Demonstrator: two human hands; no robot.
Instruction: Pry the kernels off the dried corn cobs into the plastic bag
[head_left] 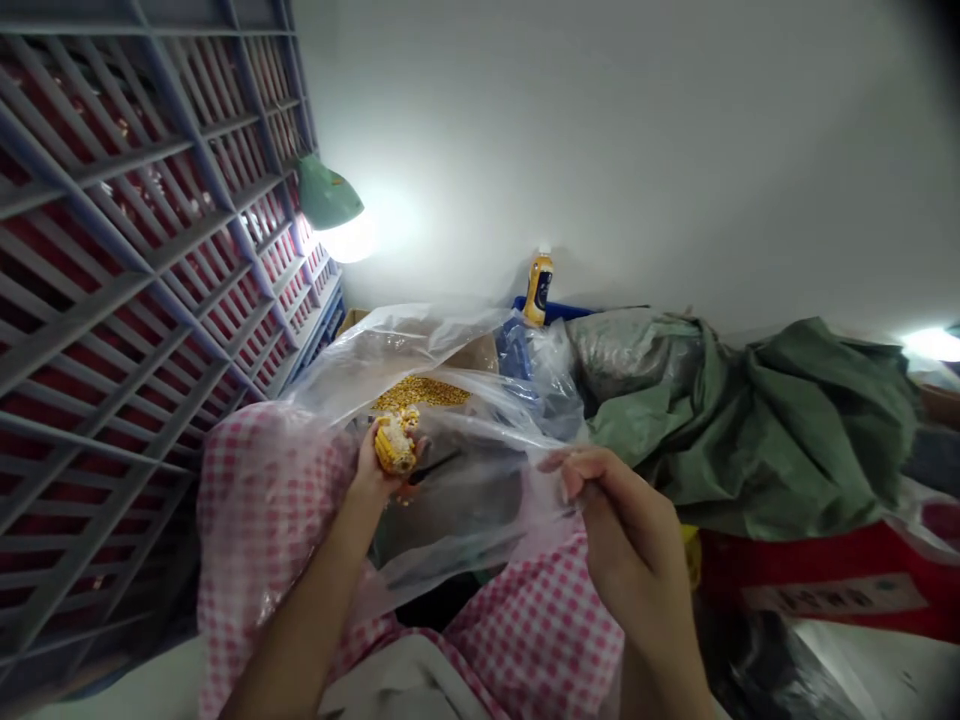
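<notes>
My left hand [373, 462] is wrapped round a corn cob [395, 443], part of whose kernels are gone so that pale core shows. A smaller broken piece of corn sits against its upper right side. Around this hand spreads the mouth of a large clear plastic bag [465, 510], draped across my lap. My right hand [611, 495] pinches the bag's edge on the right, thumb against fingers. Beyond the cob, loose yellow corn kernels [424, 393] lie in a heap inside the bag. A few kernels show just below my left hand.
A tall slatted plastic crate [150, 270] rises on the left, with a lit green lamp [330, 195] on it. An orange drink bottle [538, 288] stands by the wall. Dark green cloth [795, 430] is heaped at right, above a red bag [795, 580].
</notes>
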